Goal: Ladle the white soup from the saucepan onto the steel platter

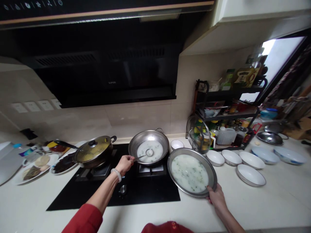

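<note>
My left hand [124, 165], with a pale bracelet at the wrist, is closed around the handle of a ladle [139, 158]. The ladle's bowl dips into white soup [155, 147] with green bits inside a steel wok [136, 142] on the right burner. My right hand [216, 195] grips the lower right rim of a wide steel basin [173, 183], thumb on the edge and fingers beneath. More white soup with green pieces [189, 171] fills much of this basin, which overlaps the right edge of the black cooktop [150, 194].
Left of the wok stands a lidded pan [94, 150] of yellow food. Plates of food [36, 170] lie farther left. Several white bowls [251, 175] sit on the right counter, before a rack [228, 115] of bottles and a leaning glass lid [198, 134]. A range hood [109, 77] hangs above.
</note>
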The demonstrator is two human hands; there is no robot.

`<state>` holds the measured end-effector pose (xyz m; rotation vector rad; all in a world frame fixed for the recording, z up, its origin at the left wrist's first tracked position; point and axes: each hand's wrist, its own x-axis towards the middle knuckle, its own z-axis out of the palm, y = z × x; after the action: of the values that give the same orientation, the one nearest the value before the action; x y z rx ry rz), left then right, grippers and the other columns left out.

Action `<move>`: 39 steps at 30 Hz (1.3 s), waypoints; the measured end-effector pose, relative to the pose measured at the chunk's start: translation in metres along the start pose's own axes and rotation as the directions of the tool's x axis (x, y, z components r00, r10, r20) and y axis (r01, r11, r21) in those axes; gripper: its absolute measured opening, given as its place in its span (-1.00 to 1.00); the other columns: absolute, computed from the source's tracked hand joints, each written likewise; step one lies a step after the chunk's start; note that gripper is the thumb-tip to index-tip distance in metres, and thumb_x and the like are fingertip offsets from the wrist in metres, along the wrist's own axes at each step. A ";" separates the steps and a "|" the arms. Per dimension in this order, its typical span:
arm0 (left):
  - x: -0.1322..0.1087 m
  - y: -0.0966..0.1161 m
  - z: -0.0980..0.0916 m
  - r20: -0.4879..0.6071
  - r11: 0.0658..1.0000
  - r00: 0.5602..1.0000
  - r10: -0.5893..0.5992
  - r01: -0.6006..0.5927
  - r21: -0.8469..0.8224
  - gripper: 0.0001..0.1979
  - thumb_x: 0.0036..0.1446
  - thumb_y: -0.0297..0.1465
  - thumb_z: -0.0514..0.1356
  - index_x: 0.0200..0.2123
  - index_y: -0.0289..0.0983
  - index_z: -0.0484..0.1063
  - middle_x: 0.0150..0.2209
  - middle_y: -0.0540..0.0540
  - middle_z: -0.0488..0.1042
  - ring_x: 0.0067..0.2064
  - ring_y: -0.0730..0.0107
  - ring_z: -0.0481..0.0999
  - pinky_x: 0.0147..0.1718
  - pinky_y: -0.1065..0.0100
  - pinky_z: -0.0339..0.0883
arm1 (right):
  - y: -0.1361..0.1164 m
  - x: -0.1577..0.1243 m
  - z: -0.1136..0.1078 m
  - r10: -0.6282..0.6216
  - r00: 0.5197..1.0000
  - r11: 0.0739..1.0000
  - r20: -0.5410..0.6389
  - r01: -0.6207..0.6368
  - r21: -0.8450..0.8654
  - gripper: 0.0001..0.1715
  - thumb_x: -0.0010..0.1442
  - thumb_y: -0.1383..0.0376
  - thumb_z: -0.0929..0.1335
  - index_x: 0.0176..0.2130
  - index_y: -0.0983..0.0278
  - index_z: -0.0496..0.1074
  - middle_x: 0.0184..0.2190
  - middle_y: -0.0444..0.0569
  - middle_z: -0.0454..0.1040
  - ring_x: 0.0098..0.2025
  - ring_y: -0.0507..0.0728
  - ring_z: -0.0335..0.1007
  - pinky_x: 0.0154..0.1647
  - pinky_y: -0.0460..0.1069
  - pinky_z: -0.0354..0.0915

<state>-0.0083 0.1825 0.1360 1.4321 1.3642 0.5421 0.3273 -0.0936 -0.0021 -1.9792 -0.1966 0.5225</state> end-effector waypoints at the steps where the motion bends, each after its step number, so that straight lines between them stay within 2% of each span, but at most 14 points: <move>1: -0.001 0.000 0.000 0.008 1.000 1.000 0.001 -0.001 0.001 -0.91 0.09 -0.44 0.19 -0.39 -0.32 0.31 -0.72 0.20 0.16 -0.75 0.71 0.01 -0.75 0.57 -0.18 | -0.001 -0.001 0.000 0.002 1.000 1.000 0.003 -0.002 -0.003 -0.30 0.10 0.23 0.28 0.18 0.41 0.11 -0.50 -0.01 0.43 -0.71 0.09 0.29 -0.76 -0.05 0.18; 5: -0.003 0.001 -0.001 0.010 1.000 1.000 -0.001 0.001 0.000 -0.90 0.10 -0.42 0.19 -0.38 -0.32 0.30 -0.71 0.19 0.17 -0.75 0.72 0.01 -0.75 0.58 -0.19 | -0.004 -0.003 -0.001 0.010 1.000 1.000 0.017 -0.010 -0.006 -0.33 0.10 0.25 0.28 0.16 0.42 0.12 -0.50 0.00 0.43 -0.70 0.09 0.29 -0.75 -0.05 0.18; 12: -0.002 0.002 -0.002 0.028 0.999 1.000 -0.003 0.005 -0.052 -0.97 0.08 -0.54 0.13 -0.39 -0.32 0.30 -0.73 0.19 0.17 -0.75 0.71 0.01 -0.76 0.57 -0.19 | 0.001 0.001 0.001 0.001 1.000 1.000 0.016 -0.001 -0.008 -0.31 0.10 0.24 0.28 0.18 0.41 0.10 -0.49 -0.02 0.45 -0.70 0.08 0.30 -0.75 -0.06 0.18; 16: -0.002 0.004 -0.003 0.047 0.994 0.998 0.032 -0.027 -0.105 -0.94 0.01 -0.50 0.18 -0.40 -0.33 0.32 -0.72 0.18 0.20 -0.75 0.71 0.02 -0.75 0.56 -0.18 | -0.003 -0.001 0.001 0.001 1.000 1.000 0.002 -0.001 -0.004 -0.32 0.09 0.25 0.28 0.17 0.40 0.12 -0.45 0.02 0.48 -0.71 0.07 0.28 -0.76 -0.06 0.18; 20: -0.009 0.015 -0.003 0.084 0.990 0.992 0.091 -0.081 -0.116 -0.85 -0.05 -0.41 0.26 -0.40 -0.34 0.36 -0.69 0.16 0.22 -0.75 0.72 0.02 -0.75 0.55 -0.20 | -0.005 -0.003 0.000 0.008 1.000 1.000 0.008 -0.008 -0.005 -0.33 0.10 0.25 0.27 0.17 0.41 0.12 -0.37 0.08 0.49 -0.71 0.05 0.28 -0.75 -0.05 0.19; 24: -0.024 0.035 0.002 0.127 0.983 0.983 0.132 -0.113 -0.146 -0.82 -0.04 -0.38 0.27 -0.37 -0.35 0.37 -0.69 0.17 0.20 -0.73 0.73 0.01 -0.74 0.55 -0.21 | -0.002 0.000 0.000 0.016 1.000 1.000 0.016 -0.016 -0.007 -0.30 0.11 0.24 0.27 0.19 0.42 0.09 -0.38 0.08 0.48 -0.71 0.06 0.29 -0.75 -0.05 0.19; 28: -0.042 0.051 0.015 0.189 0.977 0.970 0.154 -0.120 -0.178 -0.79 -0.02 -0.38 0.26 -0.32 -0.36 0.36 -0.68 0.19 0.18 -0.72 0.73 -0.03 -0.73 0.54 -0.25 | 0.000 0.001 0.000 0.019 1.000 1.000 0.020 -0.019 0.002 -0.29 0.10 0.24 0.28 0.19 0.43 0.09 -0.43 0.05 0.48 -0.71 0.07 0.29 -0.75 -0.05 0.19; 32: -0.057 0.057 0.035 0.257 0.986 0.955 0.149 -0.125 -0.107 -0.79 0.00 -0.38 0.24 -0.29 -0.37 0.37 -0.66 0.18 0.19 -0.72 0.73 -0.04 -0.71 0.54 -0.26 | -0.002 -0.001 0.000 0.008 1.000 1.000 0.005 -0.008 0.010 -0.30 0.09 0.24 0.27 0.18 0.40 0.11 -0.43 0.04 0.48 -0.72 0.07 0.28 -0.76 -0.05 0.18; 36: -0.061 0.048 0.063 0.301 0.990 0.945 0.132 -0.140 0.005 -0.83 0.06 -0.45 0.16 -0.25 -0.38 0.40 -0.64 0.15 0.23 -0.69 0.68 0.03 -0.69 0.53 -0.14 | -0.001 0.000 0.001 0.011 1.000 1.000 0.010 -0.012 0.012 -0.30 0.08 0.23 0.27 0.18 0.39 0.11 -0.41 0.04 0.47 -0.72 0.06 0.28 -0.75 -0.05 0.18; 39: -0.059 0.034 0.084 0.309 0.962 0.927 0.210 -0.253 0.104 -0.84 0.07 -0.52 0.09 -0.28 -0.38 0.43 -0.60 0.09 0.31 -0.61 0.61 0.18 -0.59 0.51 0.04 | 0.001 0.001 0.001 0.010 1.000 1.000 0.018 -0.010 0.019 -0.29 0.07 0.22 0.27 0.18 0.39 0.10 -0.43 0.02 0.46 -0.71 0.07 0.27 -0.76 -0.05 0.17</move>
<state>0.0646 0.1040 0.1547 1.7290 1.0167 0.3661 0.3272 -0.0928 -0.0038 -1.9588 -0.1923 0.5463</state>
